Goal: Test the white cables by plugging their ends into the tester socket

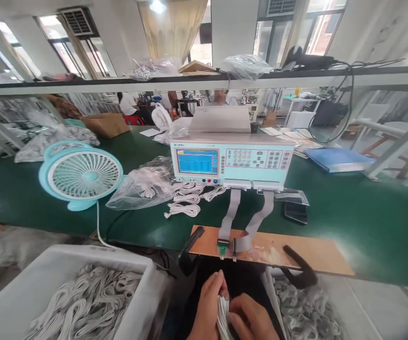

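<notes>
A bundle of white cables point(222, 315) sat low at the bottom edge of the view, pinched between the two hands, and its lower part was cut off by the frame, so its full length could not be made out. The left hand point(209, 304) curled around it from the left, fingers closed on the strands; the right hand point(251, 320) pressed against it from the right, thumb over the top, also closed on it. Both wrists ran out of the picture.

Just above the hands, a brown board point(295, 255) jutted over the front of the green desk point(366, 222), held by two black clamps, with a small green connector point(222, 248) at its near edge. Two flat grey ribbon leads ran from it up to a pale blue tester point(230, 160); its screen text was too small to read. Loose white cable coils point(186, 200) lay beside a clear bag point(143, 186) and a turquoise fan point(81, 174). A white bin point(30, 283) of cables stood to the left, partly cropped. The far room was blurred.
</notes>
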Action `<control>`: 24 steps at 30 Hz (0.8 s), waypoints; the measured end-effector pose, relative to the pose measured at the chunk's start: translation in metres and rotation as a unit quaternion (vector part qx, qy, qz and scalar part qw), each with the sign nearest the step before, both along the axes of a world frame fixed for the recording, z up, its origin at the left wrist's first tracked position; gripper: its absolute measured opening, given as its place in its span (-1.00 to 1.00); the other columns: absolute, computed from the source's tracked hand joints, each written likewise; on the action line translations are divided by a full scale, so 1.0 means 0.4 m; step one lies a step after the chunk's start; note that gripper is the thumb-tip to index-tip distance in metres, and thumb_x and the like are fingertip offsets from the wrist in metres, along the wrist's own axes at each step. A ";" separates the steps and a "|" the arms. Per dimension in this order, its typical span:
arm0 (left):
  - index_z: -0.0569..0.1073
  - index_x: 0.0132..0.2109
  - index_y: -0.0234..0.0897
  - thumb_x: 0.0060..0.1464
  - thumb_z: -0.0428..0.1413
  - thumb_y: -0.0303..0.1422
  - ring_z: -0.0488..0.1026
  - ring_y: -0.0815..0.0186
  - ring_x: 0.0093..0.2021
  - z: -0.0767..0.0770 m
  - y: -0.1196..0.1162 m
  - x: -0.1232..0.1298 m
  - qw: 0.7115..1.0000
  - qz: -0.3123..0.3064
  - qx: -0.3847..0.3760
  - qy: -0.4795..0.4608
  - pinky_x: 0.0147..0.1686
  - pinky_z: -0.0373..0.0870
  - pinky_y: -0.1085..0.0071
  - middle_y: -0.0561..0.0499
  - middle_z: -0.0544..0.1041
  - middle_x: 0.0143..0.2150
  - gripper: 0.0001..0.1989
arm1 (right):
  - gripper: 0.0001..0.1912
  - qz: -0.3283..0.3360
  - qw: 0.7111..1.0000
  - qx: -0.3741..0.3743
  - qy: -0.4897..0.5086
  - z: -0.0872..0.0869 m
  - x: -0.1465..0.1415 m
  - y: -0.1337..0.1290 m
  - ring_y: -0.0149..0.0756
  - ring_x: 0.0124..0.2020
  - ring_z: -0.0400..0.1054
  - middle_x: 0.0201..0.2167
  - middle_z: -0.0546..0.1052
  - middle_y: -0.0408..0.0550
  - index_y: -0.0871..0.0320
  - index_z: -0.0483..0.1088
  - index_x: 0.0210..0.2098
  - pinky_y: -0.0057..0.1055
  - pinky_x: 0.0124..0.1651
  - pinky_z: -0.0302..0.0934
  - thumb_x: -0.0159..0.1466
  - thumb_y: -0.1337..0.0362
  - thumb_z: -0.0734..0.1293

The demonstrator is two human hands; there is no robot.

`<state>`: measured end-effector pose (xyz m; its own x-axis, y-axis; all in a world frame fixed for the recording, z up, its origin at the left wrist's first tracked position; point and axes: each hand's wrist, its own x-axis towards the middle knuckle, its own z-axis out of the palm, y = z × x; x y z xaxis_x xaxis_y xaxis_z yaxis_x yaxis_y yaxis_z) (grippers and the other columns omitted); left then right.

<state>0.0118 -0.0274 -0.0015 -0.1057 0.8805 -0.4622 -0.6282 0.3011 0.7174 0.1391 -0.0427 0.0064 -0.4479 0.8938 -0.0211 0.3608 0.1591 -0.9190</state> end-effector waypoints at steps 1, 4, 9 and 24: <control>0.16 -0.59 -0.27 -0.03 0.10 -0.15 0.04 0.53 -0.64 0.003 -0.004 -0.003 1.000 0.003 0.012 0.026 -0.63 0.04 0.60 0.23 0.09 -0.66 -0.62 | -0.88 -0.001 1.000 0.001 0.001 0.001 -0.020 0.008 -0.32 -0.50 0.24 -0.53 0.36 -0.15 0.14 0.33 -0.46 -0.45 -0.42 0.11 0.18 0.31 0.20; 0.17 -0.56 -0.26 0.03 0.02 -0.16 0.03 0.49 -0.58 0.006 -0.021 -0.015 0.988 -0.036 0.049 0.140 -0.56 0.08 0.58 0.21 0.08 -0.62 -0.65 | -0.86 -0.034 0.999 -0.006 0.009 -0.011 -0.049 0.022 -0.36 -0.54 0.16 -0.59 0.28 -0.20 0.14 0.23 -0.53 -0.47 -0.46 0.05 0.15 0.34 0.18; 0.27 -0.48 -0.25 -0.18 0.19 -0.29 0.13 0.45 -0.56 0.004 -0.038 -0.055 0.927 -0.182 0.150 0.292 -0.53 0.10 0.53 0.18 0.20 -0.57 -0.78 | -0.82 -0.086 0.995 0.018 0.043 -0.040 -0.022 0.044 -0.37 -0.55 0.08 -0.59 0.20 -0.24 0.12 0.16 -0.51 -0.49 -0.50 -0.01 0.23 0.27 0.13; 0.45 -0.52 -0.31 -0.17 0.13 -0.46 0.29 0.38 -0.46 0.088 0.038 -0.100 0.803 -0.296 0.218 0.469 -0.45 0.17 0.50 0.07 0.34 -0.48 -0.97 | -0.79 -0.160 0.984 0.045 0.061 -0.029 -0.049 0.119 -0.30 -0.47 0.23 -0.55 0.37 -0.16 0.14 0.32 -0.48 -0.47 -0.39 0.10 0.23 0.23 0.18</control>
